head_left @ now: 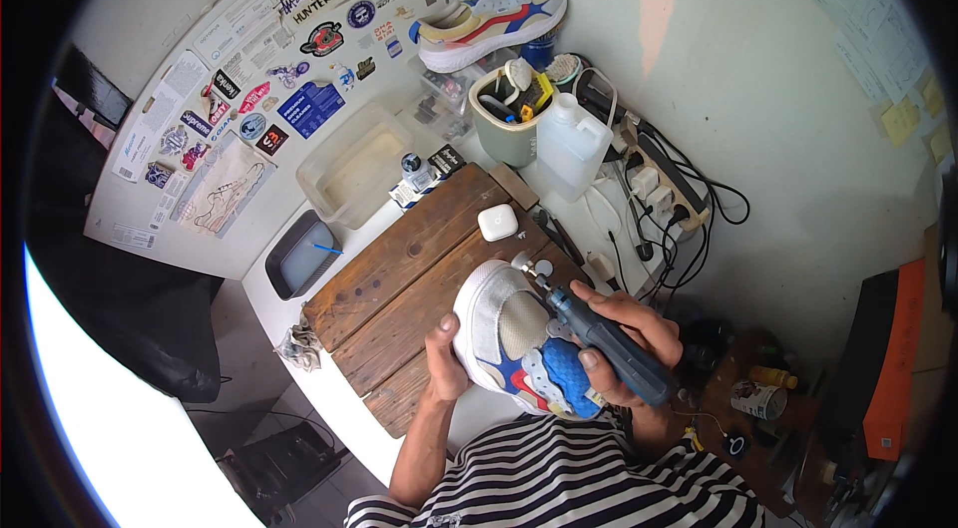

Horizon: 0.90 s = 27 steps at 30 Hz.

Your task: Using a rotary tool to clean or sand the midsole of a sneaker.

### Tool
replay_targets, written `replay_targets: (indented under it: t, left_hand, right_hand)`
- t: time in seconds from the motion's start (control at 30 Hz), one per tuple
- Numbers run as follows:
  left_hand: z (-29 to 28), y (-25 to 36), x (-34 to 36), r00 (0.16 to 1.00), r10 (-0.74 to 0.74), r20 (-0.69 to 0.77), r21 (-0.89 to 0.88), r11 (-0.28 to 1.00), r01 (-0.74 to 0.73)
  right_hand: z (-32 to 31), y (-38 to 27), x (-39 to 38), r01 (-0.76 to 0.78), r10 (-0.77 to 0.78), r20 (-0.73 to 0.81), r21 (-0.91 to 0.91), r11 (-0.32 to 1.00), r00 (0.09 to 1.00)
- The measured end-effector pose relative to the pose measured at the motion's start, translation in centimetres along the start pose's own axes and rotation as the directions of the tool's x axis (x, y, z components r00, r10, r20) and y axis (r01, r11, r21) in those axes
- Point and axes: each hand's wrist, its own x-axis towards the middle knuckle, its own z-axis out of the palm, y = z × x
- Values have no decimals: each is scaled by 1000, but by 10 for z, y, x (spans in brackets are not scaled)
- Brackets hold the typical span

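My left hand [446, 360] grips the side of a sneaker [521, 324], thumb against its white sole. The shoe has a beige mesh toe, a blue padded part and red and navy panels. My right hand [649, 330] is wrapped round a dark blue-grey rotary tool [621, 353]. A small round disc sits at the tool's tip, close to the toe edge of the sole; whether they touch I cannot tell. Below both hands lies a brown wooden board [399, 303]. On the board, beyond the toe, rests a small white case [497, 223].
A similar sneaker [489, 24] stands at the back. Near it are a tool bucket [507, 134], a white jug [573, 147] and a clear plastic tub [349, 164]. Cables and a power strip [671, 169] run along the right wall. A dark tray [304, 254] is at the left.
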Motion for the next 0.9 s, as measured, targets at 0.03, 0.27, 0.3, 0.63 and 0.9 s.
replay_targets:
  t: [0.03,0.27,0.3,0.63,0.9]
  left_hand:
    - [2,2,0,1000,0,0,0,1000,0]
    - [2,-5,1,999,1,-40,-28,1000,-2]
    - [4,-3,1,999,9,-48,-35,999,-10]
    - [-1,-10,-1,995,-15,-97,-37,999,11]
    - [-1,-10,-1,996,-32,-81,-67,997,27]
  right_hand:
    - [-2,-3,0,-57,57,11,17,998,998]
    - [-6,-8,5,-95,97,84,-34,995,992]
    - [-6,-7,5,-94,97,84,-35,995,992]
    - [-1,-8,16,80,-75,114,-45,996,991]
    - [4,-14,17,122,-131,164,64,990,978]
